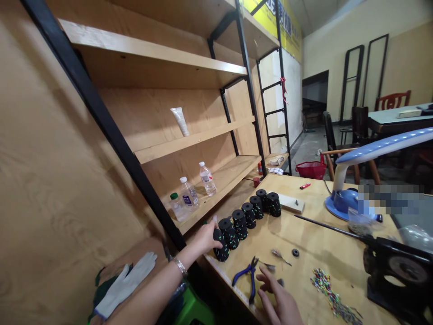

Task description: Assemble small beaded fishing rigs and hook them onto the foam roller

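My left hand (205, 235), with a bracelet at the wrist, has its fingers around the nearest black ribbed cylinder (221, 250), dotted with small coloured bits. Beyond it, several similar black cylinders (239, 224) stand in a row, each with a hole in its top. My right hand (279, 295) is over the table's front edge, fingers apart. Just left of it lie blue-handled pliers (252, 276), jaws pointing away. Past the fingers are a small feathery bundle (280, 256) and a black ring (295, 253).
Multicoloured small pieces (329, 289) lie on the wooden table (304, 234). A black metal device (395, 271) with a long rod and a blue lamp (341, 201) stand at right. Shelving at left holds bottles (207, 179) and a tube (180, 121). A white glove (130, 284) lies lower left.
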`<state>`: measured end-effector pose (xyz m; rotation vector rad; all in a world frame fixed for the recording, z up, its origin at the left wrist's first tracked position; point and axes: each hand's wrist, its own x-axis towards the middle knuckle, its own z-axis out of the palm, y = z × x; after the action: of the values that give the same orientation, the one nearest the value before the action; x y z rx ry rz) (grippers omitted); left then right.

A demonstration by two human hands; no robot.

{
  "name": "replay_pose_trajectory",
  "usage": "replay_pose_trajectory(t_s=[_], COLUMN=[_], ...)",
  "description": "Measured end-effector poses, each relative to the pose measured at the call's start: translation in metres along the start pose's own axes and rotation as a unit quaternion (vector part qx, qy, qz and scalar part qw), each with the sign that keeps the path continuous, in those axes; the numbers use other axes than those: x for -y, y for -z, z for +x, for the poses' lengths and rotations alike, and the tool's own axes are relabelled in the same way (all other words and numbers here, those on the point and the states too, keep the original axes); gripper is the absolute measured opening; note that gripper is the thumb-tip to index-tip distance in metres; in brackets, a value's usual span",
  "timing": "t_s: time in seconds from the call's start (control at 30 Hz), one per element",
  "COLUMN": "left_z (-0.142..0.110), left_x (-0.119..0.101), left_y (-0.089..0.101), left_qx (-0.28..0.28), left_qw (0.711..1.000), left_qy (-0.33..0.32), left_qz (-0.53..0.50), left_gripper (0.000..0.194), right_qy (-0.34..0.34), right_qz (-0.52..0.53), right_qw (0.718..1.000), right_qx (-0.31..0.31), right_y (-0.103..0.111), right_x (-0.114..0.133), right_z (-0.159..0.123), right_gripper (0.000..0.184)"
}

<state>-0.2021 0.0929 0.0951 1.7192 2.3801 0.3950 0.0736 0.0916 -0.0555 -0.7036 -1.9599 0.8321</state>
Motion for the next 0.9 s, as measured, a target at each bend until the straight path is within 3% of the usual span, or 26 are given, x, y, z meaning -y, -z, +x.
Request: replay_pose_trajectory(t_s=[0.9], left_z=[-0.0066], left_x=[0.0024], left_y=[0.0028], left_qx=[-0.039], left_qw=[0.999], left_qy=[-0.01], left_qz=[-0.025], left_gripper=[0.046], right_qy=[-0.067], right_qz=[0.085], right_qw=[0.994], right_qx=[0.022], right_y=[-0.0057], right_x=[-0.0075], right_z=[-0.0071], right_gripper=[0.042])
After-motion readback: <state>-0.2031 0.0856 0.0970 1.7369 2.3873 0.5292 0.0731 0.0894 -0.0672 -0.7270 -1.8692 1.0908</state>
